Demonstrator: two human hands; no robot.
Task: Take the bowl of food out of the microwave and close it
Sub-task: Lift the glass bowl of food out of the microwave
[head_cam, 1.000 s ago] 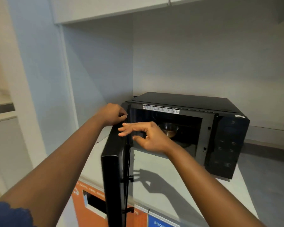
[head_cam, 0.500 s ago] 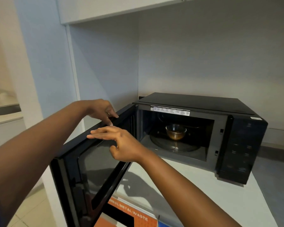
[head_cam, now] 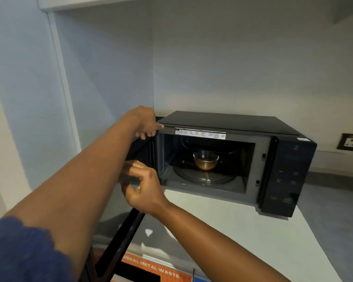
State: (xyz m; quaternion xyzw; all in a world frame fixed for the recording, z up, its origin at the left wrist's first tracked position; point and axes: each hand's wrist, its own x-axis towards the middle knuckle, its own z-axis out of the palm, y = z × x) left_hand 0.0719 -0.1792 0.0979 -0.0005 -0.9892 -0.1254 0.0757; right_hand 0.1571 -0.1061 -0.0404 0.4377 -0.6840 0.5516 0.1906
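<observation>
A black microwave (head_cam: 222, 121) stands on a pale counter (head_cam: 232, 231) with its door (head_cam: 120, 245) swung wide open to the left. Inside, a small glass bowl (head_cam: 205, 162) holding brown food sits in the middle of the glass turntable (head_cam: 208, 179). My left hand (head_cam: 148, 124) lies over the door's top edge at the oven's upper left corner, fingers curled on it. My right hand (head_cam: 143, 188) hovers in front of the door's inner face, left of the cavity, fingers loosely bent and holding nothing. My left forearm hides much of the door.
The microwave's control panel (head_cam: 287, 180) is on its right side. Walls close in behind and to the left, with a cabinet overhead. A wall socket (head_cam: 352, 141) sits at the far right. Below the counter's front edge is an orange "metal waste" label (head_cam: 151, 268).
The door has swung from half open to wide open on the left. My left hand rode its top edge back toward the hinge, and the bowl came into full view.
</observation>
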